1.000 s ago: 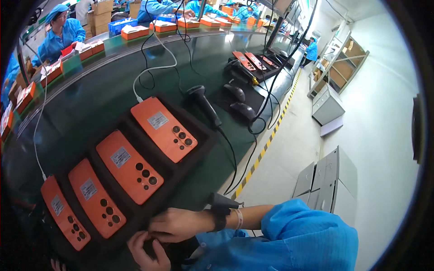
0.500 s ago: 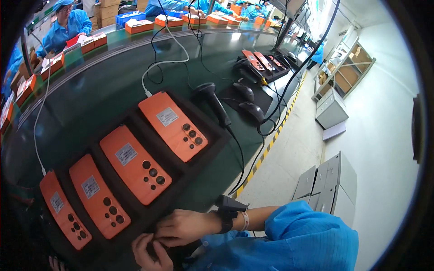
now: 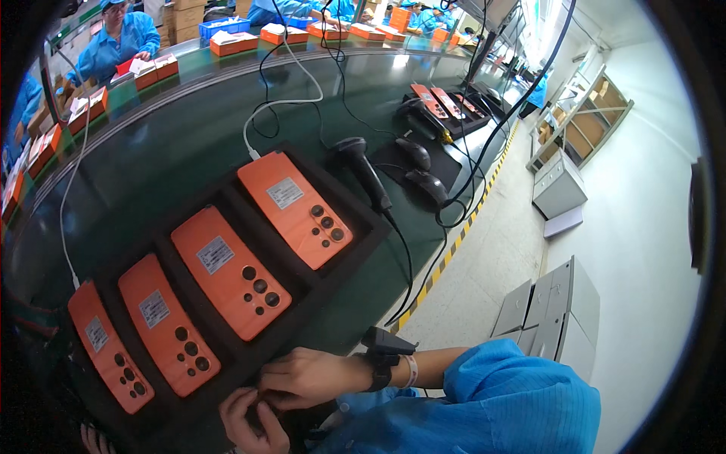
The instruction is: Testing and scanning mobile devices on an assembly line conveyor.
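A black foam tray (image 3: 355,227) on the dark green belt holds several orange phones lying back side up, among them one (image 3: 295,208) at the far end and one (image 3: 231,272) beside it. My right hand (image 3: 310,376) rests on the tray's near edge, fingers curled; a black device is strapped to its wrist (image 3: 386,349). My left hand (image 3: 249,420) sits just below it, and the fingertips of both meet over something small that I cannot make out. Blue sleeves cover my arms.
A black handheld scanner (image 3: 361,170) and two computer mice (image 3: 427,185) lie beyond the tray, with cables running off. White cables lead to the phones. Another tray of phones (image 3: 442,102) sits farther along. Workers in blue handle orange boxes (image 3: 231,41) across the belt. Grey boxes (image 3: 560,310) stand on the floor.
The view has shifted slightly, so the tray sits higher and more to the right. Both hands stay together at the tray's near edge, with small finger movements.
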`<state>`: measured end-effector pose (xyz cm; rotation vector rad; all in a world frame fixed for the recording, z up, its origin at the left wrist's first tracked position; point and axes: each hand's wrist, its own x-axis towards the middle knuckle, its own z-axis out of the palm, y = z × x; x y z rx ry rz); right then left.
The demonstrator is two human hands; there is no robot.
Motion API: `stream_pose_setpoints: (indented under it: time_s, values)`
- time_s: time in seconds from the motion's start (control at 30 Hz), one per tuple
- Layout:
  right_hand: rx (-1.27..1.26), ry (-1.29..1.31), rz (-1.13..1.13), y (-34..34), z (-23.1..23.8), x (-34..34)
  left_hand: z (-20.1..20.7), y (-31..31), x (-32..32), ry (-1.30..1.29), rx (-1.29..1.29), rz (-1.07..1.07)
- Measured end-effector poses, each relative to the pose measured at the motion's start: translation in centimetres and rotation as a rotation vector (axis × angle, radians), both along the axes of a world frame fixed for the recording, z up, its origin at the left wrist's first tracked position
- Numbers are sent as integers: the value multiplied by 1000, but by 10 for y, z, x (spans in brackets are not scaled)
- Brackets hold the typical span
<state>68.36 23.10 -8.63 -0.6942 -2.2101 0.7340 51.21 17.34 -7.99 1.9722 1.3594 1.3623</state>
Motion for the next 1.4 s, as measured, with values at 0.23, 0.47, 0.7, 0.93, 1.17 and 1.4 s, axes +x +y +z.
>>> stream_pose_setpoints:
  time_s: [0.23,0.47,0.7,0.93,1.17,1.4]
  values:
    - [-153,-80,5,1,7,1,-3,-2,-3,-55,-31,-37]
    - [-57,-12,-44,3,8,-1,-2,-5,-6,-100,-63,-69]
    - [-98,24,-4,6,6,-3,0,-3,-8,-73,-20,-103]
    - [-109,24,9,6,7,-1,-5,0,-10,-105,35,-136]
    - [-120,38,12,7,7,0,-12,0,-14,-196,47,-171]
    - [-159,74,34,9,3,-1,-14,0,-14,-215,62,-176]
